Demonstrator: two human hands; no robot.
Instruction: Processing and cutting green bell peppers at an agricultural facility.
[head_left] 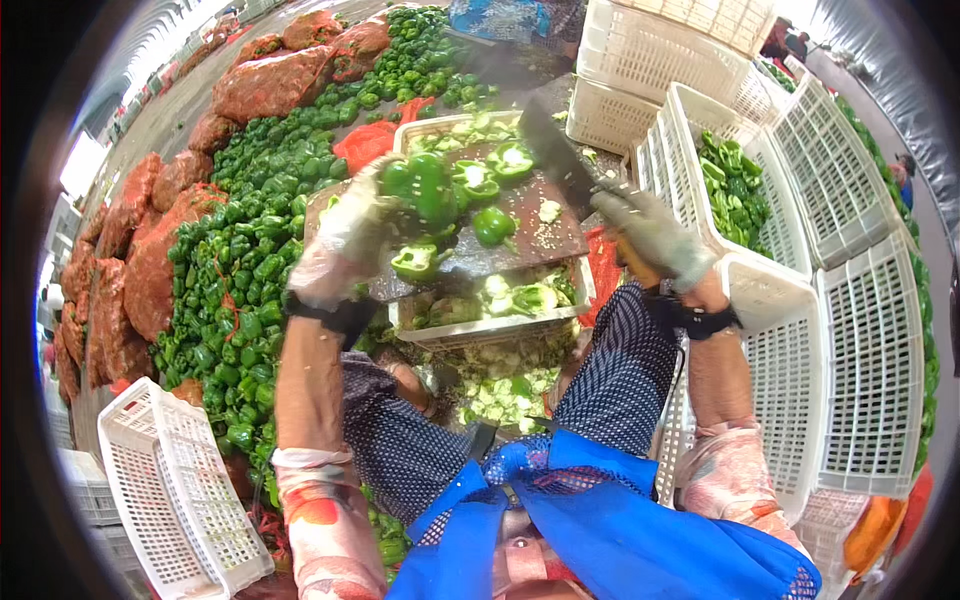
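My left hand (pixel 352 232), in a pale glove, is closed on a green bell pepper (pixel 425 190) over the left part of a dark cutting board (pixel 550 225). Gripped in my gloved right hand (pixel 660 240) is a broad-bladed knife (pixel 556 150), its blade raised over the board's right side and slightly blurred. Cut green pepper pieces lie on the board, among them a pepper half (pixel 510 160) and a piece (pixel 418 262) near the left hand. Another green pepper (pixel 493 227) rests near the middle, beside scattered seeds. The board lies across a white crate (pixel 480 332) holding pepper scraps.
A large heap of green peppers (pixel 240 290) spreads at the left, with full red mesh sacks (pixel 145 250) behind it. At the right, a white crate (pixel 690 190) holds cut peppers, beside stacked crates (pixel 640 70). Another white crate (pixel 175 490) stands tilted lower left. Scraps (pixel 505 400) lie between my legs.
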